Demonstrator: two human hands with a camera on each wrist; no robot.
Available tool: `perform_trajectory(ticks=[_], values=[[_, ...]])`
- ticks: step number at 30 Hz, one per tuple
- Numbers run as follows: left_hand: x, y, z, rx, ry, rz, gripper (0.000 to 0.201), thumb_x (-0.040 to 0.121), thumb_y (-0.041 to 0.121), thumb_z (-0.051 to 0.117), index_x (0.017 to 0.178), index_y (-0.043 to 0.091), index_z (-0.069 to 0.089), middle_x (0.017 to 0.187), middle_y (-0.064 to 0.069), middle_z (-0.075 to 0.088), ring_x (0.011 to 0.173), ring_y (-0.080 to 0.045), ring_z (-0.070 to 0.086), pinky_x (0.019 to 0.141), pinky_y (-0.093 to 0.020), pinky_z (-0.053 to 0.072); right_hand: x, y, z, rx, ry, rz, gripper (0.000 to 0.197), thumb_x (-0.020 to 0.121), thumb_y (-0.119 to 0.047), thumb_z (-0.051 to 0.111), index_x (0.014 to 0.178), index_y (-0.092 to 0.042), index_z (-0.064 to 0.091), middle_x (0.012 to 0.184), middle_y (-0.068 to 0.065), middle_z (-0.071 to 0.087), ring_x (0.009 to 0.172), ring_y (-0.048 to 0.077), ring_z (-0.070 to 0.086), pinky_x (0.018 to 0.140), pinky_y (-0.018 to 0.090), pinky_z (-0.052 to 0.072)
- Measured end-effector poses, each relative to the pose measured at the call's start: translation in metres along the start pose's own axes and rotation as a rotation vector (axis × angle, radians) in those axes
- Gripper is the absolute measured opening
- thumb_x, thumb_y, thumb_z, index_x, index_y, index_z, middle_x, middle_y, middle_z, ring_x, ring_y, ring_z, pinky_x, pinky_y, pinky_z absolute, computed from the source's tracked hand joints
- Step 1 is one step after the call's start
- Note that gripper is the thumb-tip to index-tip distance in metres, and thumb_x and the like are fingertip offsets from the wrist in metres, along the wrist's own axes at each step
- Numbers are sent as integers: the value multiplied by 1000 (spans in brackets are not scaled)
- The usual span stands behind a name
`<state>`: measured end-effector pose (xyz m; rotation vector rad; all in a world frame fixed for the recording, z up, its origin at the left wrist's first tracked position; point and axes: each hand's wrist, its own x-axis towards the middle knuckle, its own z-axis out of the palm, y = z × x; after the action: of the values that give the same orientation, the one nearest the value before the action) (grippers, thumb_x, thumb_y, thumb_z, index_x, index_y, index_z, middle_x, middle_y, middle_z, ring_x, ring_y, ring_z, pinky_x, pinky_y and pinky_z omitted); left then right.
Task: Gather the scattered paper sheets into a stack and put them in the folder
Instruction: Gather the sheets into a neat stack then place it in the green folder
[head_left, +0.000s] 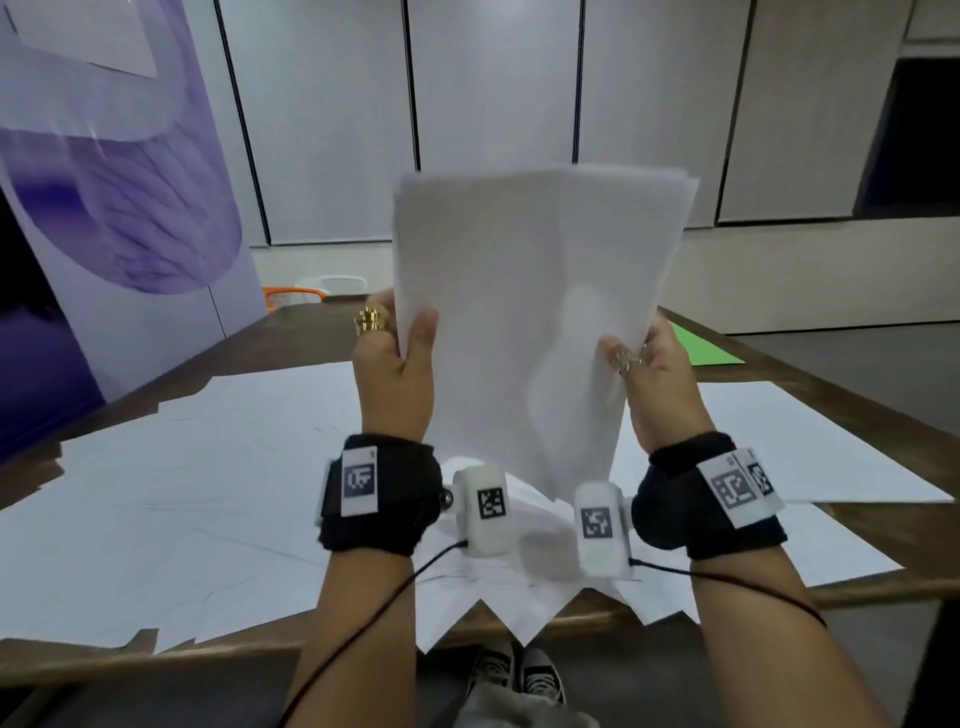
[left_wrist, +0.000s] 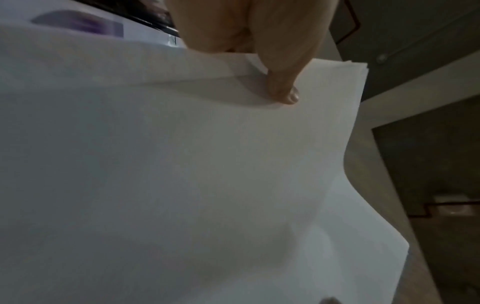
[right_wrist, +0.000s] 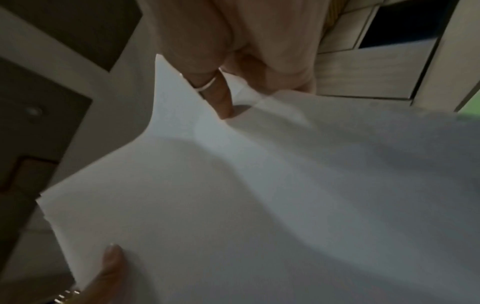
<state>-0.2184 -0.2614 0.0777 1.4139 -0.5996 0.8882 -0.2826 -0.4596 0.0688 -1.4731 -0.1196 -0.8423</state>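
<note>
A stack of white paper sheets (head_left: 524, 312) stands upright over the table, its lower edge down near the sheets lying there. My left hand (head_left: 397, 358) grips the stack's left edge, thumb in front. My right hand (head_left: 649, 369) grips its right edge the same way. The left wrist view shows the stack (left_wrist: 207, 164) with my thumb pressed on it. In the right wrist view the stack (right_wrist: 259, 185) bends slightly under my ringed thumb. More white sheets (head_left: 208, 467) lie scattered over the wooden table (head_left: 156, 660). A green folder (head_left: 701, 345) lies flat at the far right.
A purple and white panel (head_left: 114, 208) leans at the table's left side. An orange and white chair (head_left: 311, 291) stands beyond the far edge. Several sheet corners hang over the near edge above my shoes (head_left: 519, 675). Grey wall panels close off the back.
</note>
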Motion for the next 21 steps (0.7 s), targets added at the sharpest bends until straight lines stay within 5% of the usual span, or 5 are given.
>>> perform_trajectory(ticks=[5, 8, 10, 14, 21], values=[[3, 9, -6, 76, -64, 135, 31, 99, 14, 42, 123, -3, 37, 108, 16, 49, 96, 22, 47, 86, -3, 36, 4, -5, -7, -41, -41, -58, 40, 92, 9, 45, 125, -13, 40, 112, -9, 57, 97, -6, 56, 89, 15, 45], [-17, -4, -9, 184, -68, 79, 30, 98, 8, 44, 122, -10, 41, 95, 10, 50, 84, 13, 52, 71, 8, 29, -8, 9, -4, -168, -63, -51, 48, 92, 10, 40, 135, -10, 37, 116, -9, 55, 105, -1, 52, 97, 19, 39], [-22, -6, -7, 207, 41, 56, 21, 97, 10, 48, 109, -7, 50, 85, 4, 52, 72, -5, 49, 63, 4, 33, -10, 7, 0, -191, -11, -106, 36, 90, 7, 40, 120, -13, 46, 102, -9, 57, 93, 1, 53, 89, 22, 41], [-7, 9, -4, 171, 196, 124, 20, 96, 11, 50, 103, -7, 54, 87, 2, 55, 75, 4, 47, 68, -1, 37, -4, -12, 8, -242, 75, -276, 17, 93, -8, 45, 88, -24, 42, 78, 0, 55, 70, 10, 49, 68, 28, 40], [-39, -19, -17, 146, -199, -202, 37, 95, 21, 50, 127, 7, 36, 105, 9, 55, 94, -7, 53, 74, 2, 38, -27, 23, 0, -157, -89, -39, 32, 93, -8, 54, 110, -33, 44, 102, -23, 61, 93, -15, 57, 86, 16, 43]])
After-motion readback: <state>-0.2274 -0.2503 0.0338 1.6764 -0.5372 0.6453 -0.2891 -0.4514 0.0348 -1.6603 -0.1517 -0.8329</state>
